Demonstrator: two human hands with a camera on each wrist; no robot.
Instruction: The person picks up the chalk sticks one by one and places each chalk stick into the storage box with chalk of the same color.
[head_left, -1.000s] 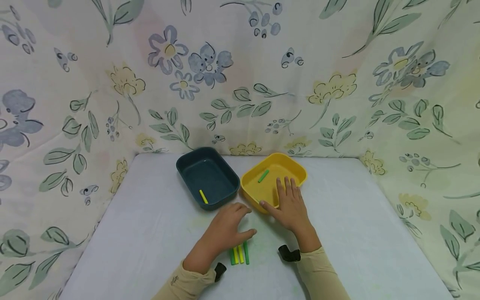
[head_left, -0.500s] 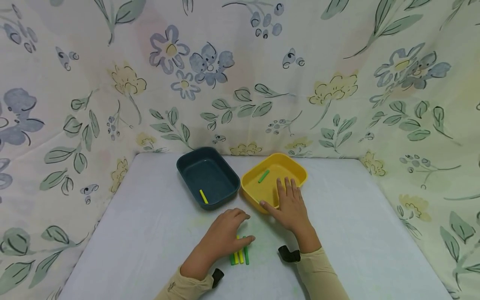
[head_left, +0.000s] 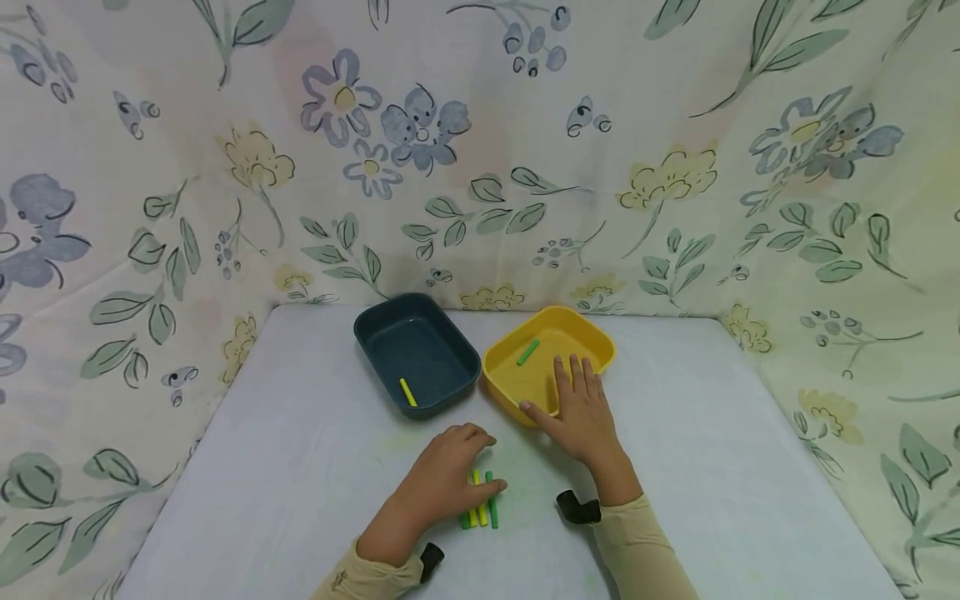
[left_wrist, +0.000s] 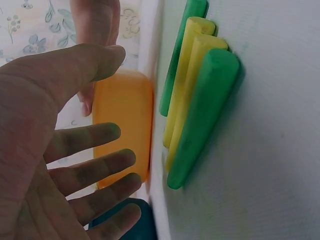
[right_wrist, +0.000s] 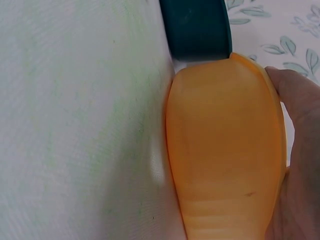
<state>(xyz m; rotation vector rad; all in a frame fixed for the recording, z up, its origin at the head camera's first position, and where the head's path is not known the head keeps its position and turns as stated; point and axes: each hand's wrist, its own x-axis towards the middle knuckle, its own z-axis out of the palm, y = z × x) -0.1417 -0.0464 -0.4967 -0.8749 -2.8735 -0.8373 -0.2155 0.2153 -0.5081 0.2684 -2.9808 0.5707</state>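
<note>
My left hand [head_left: 444, 477] hovers low over several green and yellow chalk sticks [head_left: 482, 510] on the white cloth, fingers spread and holding nothing. In the left wrist view, two yellow sticks [left_wrist: 192, 65] lie between two green ones [left_wrist: 205, 117], side by side, apart from the thumb and fingertips. My right hand [head_left: 581, 421] rests at the near right rim of a yellow tray [head_left: 510, 379], thumb at the edge and straight fingers reaching over the inside. One green chalk stick [head_left: 528, 352] lies in that tray.
Left of the yellow tray stands a dark teal tray [head_left: 412, 337] with a yellow chalk stick [head_left: 407, 392] inside. Both trays sit close together towards the back of the white-covered table [head_left: 300, 467]. A floral cloth [head_left: 480, 167] hangs behind and at the sides.
My left hand has drawn back slightly towards me and lowered over the chalk sticks, its thumb now crossing above them. The right hand and both trays have stayed put.
</note>
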